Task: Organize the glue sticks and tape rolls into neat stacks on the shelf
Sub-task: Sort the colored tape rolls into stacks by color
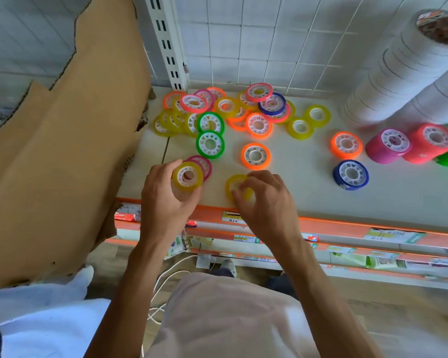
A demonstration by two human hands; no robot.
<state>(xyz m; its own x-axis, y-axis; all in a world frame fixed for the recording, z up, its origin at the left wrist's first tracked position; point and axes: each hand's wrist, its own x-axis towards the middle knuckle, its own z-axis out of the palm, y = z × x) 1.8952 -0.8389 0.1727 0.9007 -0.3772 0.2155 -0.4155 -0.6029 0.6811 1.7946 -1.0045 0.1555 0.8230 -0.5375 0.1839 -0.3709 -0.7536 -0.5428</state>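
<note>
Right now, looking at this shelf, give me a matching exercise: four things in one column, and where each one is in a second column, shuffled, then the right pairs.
Things:
1. yellow tape roll with white core
2. blue tape roll
3. white tape stacks
4. cardboard sheet

Places:
A. standing tall at the back right of the shelf
B. in the left hand
C. leaning at the shelf's left end
D. lying alone, right of the right hand

Pairs: 1-B, 2-D, 3-A, 4-C
</note>
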